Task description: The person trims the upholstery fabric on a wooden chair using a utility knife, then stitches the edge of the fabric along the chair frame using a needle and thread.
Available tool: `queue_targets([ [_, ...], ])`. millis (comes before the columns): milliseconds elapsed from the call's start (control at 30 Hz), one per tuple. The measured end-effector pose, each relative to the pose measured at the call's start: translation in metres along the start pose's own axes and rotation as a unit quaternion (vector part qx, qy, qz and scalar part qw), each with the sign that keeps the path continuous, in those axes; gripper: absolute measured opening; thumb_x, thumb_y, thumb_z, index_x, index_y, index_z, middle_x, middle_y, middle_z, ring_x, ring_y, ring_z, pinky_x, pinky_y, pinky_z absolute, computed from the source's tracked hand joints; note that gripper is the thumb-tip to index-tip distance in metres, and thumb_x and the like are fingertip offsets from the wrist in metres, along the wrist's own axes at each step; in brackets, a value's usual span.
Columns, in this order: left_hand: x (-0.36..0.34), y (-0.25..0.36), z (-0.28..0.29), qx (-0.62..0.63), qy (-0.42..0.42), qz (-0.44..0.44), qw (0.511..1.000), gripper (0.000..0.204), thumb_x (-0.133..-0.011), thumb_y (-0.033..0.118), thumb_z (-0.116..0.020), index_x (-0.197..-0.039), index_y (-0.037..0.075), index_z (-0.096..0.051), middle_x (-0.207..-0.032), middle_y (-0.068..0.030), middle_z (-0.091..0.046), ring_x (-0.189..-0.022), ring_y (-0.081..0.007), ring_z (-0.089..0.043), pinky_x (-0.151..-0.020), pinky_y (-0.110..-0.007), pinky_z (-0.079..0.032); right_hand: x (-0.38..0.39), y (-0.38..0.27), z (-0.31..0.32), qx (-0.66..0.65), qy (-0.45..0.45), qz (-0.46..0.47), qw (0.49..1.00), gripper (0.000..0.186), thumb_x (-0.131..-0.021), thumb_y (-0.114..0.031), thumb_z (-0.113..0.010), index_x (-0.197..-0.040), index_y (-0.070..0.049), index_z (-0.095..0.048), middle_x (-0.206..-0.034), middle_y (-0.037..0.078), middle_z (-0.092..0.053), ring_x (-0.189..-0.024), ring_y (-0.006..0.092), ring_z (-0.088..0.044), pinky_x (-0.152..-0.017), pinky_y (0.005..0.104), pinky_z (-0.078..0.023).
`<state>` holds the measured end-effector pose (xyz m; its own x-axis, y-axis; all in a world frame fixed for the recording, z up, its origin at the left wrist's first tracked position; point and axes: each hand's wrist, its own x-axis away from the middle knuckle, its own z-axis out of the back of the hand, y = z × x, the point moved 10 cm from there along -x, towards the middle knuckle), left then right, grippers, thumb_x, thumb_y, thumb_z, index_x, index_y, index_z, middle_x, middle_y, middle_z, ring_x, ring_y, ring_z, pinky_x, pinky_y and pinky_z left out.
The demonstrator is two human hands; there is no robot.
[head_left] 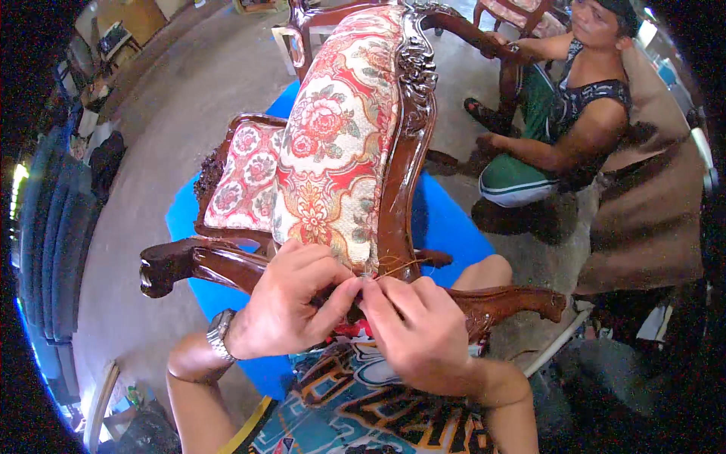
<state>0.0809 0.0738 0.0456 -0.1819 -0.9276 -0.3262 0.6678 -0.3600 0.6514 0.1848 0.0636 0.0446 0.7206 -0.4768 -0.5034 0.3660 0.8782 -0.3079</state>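
Observation:
A carved, glossy brown wooden chair (408,181) lies tipped, with a red-and-cream floral padded panel (329,129) facing up and a smaller floral pad (243,178) behind at left. My left hand (291,303), below a metal wristwatch (221,333), is pinched at the bottom edge of the large panel, on something too small to make out. Beside it, my right hand (412,333) pinches thin tan thread (399,263) whose loose strands arch over the wood. Both hands' fingertips meet just below the fabric's end.
A blue mat (454,223) lies under the chair. At right another person (575,129) sits low, holding dark wood. Brown sheeting (635,234) hangs behind them; stacked dark padding (57,257) lines the left. More chair frames (514,15) stand at the back.

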Motion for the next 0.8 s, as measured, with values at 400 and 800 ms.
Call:
queue_targets([
  [400, 0.011, 0.005, 0.018, 0.134, 0.028, -0.087, 0.987, 0.018, -0.078, 0.013, -0.069, -0.068, 0.011, -0.054, -0.064, -0.0013, -0.048, -0.057, -0.0214, -0.042, -0.061, -0.035, -0.032, -0.005, -0.015, -0.001, -0.213, 0.115, 0.021, 0.97, 0.016, -0.075, -0.001, -0.069, -0.088, -0.003, -0.06, -0.083, 0.01, -0.063, -0.074, 0.0273, -0.061, -0.065, 0.0399, -0.044],
  [800, 0.045, 0.079, -0.06, -0.102, -0.105, -0.351, 0.925, 0.045, -0.078, 0.031, -0.068, -0.118, 0.01, -0.065, -0.11, -0.0047, -0.058, -0.115, -0.0289, -0.053, -0.105, -0.047, -0.04, 0.127, 0.037, 0.136, -0.712, 0.297, -0.012, 0.636, 0.016, -0.092, -0.019, -0.05, -0.079, -0.011, -0.045, -0.06, 0.0, -0.036, -0.051, 0.0127, -0.032, -0.055, 0.0314, -0.028],
])
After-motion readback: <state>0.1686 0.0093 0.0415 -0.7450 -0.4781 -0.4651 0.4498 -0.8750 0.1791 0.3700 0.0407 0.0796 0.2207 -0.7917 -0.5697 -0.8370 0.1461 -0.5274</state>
